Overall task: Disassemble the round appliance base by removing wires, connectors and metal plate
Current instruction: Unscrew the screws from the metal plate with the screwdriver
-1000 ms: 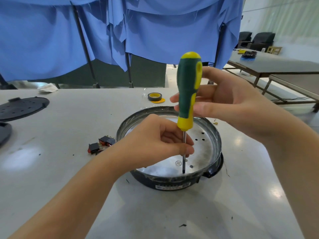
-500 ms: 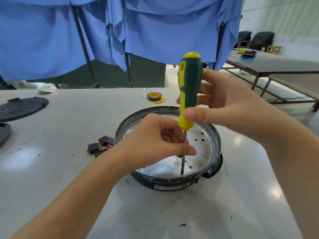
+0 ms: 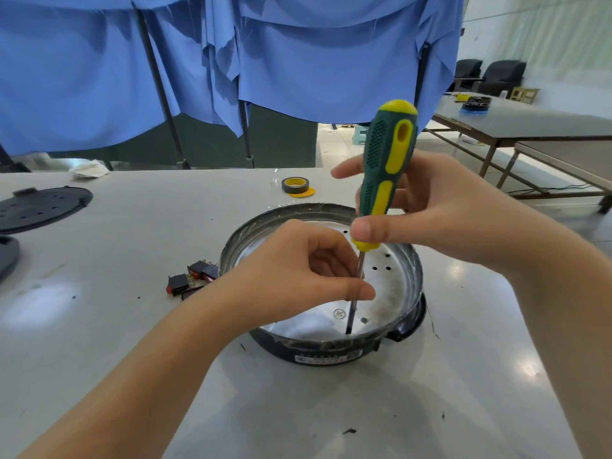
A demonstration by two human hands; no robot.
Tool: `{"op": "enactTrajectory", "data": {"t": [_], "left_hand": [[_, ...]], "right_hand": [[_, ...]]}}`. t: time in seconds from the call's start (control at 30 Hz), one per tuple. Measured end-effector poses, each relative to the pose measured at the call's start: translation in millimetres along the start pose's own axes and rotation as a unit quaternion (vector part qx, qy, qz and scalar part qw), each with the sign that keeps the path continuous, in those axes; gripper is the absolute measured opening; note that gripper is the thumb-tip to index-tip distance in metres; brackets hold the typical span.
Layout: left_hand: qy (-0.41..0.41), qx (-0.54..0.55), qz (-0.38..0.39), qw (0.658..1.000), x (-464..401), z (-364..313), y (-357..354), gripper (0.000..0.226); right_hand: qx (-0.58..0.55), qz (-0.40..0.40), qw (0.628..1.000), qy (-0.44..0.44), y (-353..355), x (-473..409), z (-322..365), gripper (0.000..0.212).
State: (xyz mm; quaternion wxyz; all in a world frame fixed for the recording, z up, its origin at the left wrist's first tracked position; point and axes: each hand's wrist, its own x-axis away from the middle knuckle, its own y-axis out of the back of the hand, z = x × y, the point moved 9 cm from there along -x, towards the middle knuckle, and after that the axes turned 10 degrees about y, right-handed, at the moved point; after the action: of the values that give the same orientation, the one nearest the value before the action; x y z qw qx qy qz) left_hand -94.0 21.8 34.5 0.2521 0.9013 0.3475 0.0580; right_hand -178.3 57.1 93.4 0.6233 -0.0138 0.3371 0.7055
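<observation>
Head view: right hand [image 3: 463, 213] grips the screwdriver [image 3: 385, 173], left hand [image 3: 298, 273] pinches its shaft, unscrewing the metal plate [image 3: 394, 289]; next, probably keep turning.

The round appliance base [image 3: 334, 354] sits at the middle of the frame on the pale table, a dark shallow tub with a label on its near wall. Inside lies the shiny metal plate [image 3: 394, 293], flat, dotted with small holes, one screw [image 3: 339, 314] near its front edge. A green-and-yellow screwdriver [image 3: 385, 173] stands nearly upright, tip on the plate just beside that screw.
</observation>
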Motion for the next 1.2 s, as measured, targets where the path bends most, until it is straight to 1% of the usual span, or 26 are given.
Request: {"op": "enactTrajectory", "data": {"t": [0.07,0.13,0.23,0.37,0.5,0.6,0.73,0.8,0.83,0.93,1.0,1.07,1.2], "left_hand": [[0.012,-0.004,0.023,1.0,-0.4,2.1,-2.6,0.015],[0.025,-0.037,0.044,0.998,-0.9,6.2,-4.3,0.012],[0.055,-0.097,0.078,0.991,-1.0,17.1,-5.7,0.009],[0.095,-0.162,0.126,0.974,0.7,32.4,-13.9,0.01],[0.11,-0.183,0.158,0.964,3.7,39.5,-20.9,0.01],[0.11,-0.19,0.167,0.961,5.1,40.2,-23.6,0.012],[0.101,-0.195,0.162,0.962,4.2,39.6,-28.3,0.014],[0.098,-0.2,0.16,0.962,3.9,39.4,-30.7,0.014],[0.097,-0.202,0.157,0.962,3.6,39.5,-31.1,0.014],[0.094,-0.206,0.14,0.964,2.6,38.6,-30.4,0.01],[0.092,-0.211,0.134,0.964,2.2,38.0,-30.6,0.009],[0.091,-0.216,0.132,0.963,2.2,37.6,-31.2,0.01],[0.092,-0.225,0.132,0.961,1.9,38.3,-31.7,0.01]], "right_hand": [[0.001,-0.009,1.0,0.004,3.4,0.2,-0.3,0.059],[-0.017,-0.021,1.0,0.008,7.4,0.7,-0.8,0.063],[-0.031,-0.039,0.999,0.014,10.7,0.4,-0.9,0.063],[-0.042,-0.061,0.997,0.027,13.6,-0.1,2.1,0.062],[-0.054,-0.096,0.993,0.042,23.9,2.5,5.8,0.064],[-0.038,-0.112,0.992,0.049,32.4,4.5,7.6,0.063],[0.025,-0.156,0.987,0.031,47.4,6.1,5.0,0.06],[0.064,-0.188,0.98,0.008,59.6,8.7,-0.4,0.062],[0.089,-0.196,0.976,-0.009,65.5,9.9,-5.3,0.059],[0.161,-0.204,0.96,-0.105,82.5,14.8,-35.2,0.04],[0.184,-0.182,0.948,-0.186,85.1,18.0,-60.4,0.032],[0.179,-0.141,0.94,-0.252,78.6,20.7,-85.3,0.024],[0.202,-0.071,0.918,-0.333,63.0,28.4,-125.8,0.014]]}}
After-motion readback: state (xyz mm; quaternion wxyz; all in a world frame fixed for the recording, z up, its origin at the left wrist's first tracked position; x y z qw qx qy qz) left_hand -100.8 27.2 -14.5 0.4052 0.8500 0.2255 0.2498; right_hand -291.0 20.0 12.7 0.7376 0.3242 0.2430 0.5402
